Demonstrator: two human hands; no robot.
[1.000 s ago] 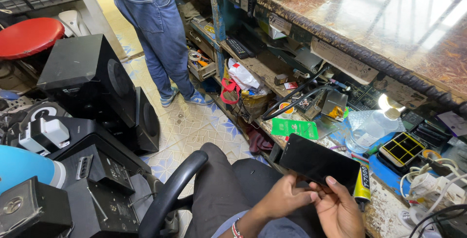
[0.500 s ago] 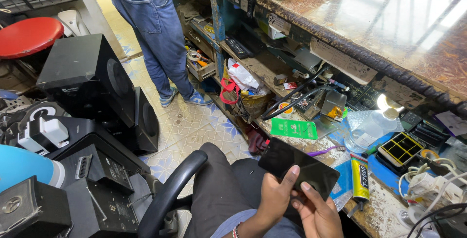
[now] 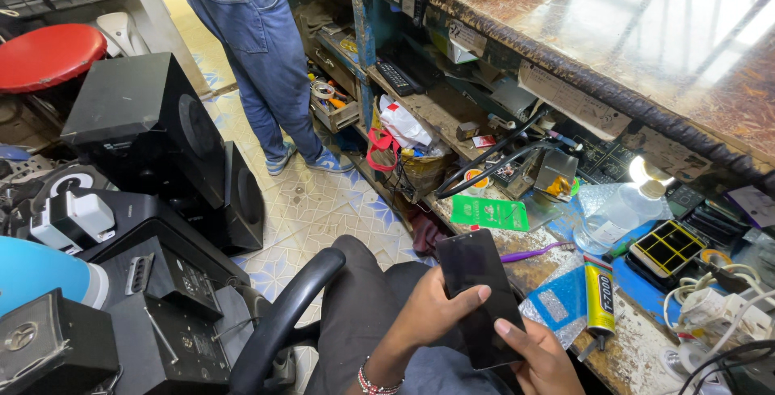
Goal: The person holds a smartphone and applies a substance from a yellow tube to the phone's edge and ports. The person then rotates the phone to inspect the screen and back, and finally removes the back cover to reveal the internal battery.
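Cluttered workbench point(image 3: 638, 346); green card point(image 3: 489, 212), yellow glue tube point(image 3: 599, 299), clear bottle point(image 3: 609, 221).

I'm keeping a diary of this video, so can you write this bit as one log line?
left hand: grips black phone | right hand: supports phone's lower edge | phone: dark screen up, over lap | nearby: yellow glue tube on workbench
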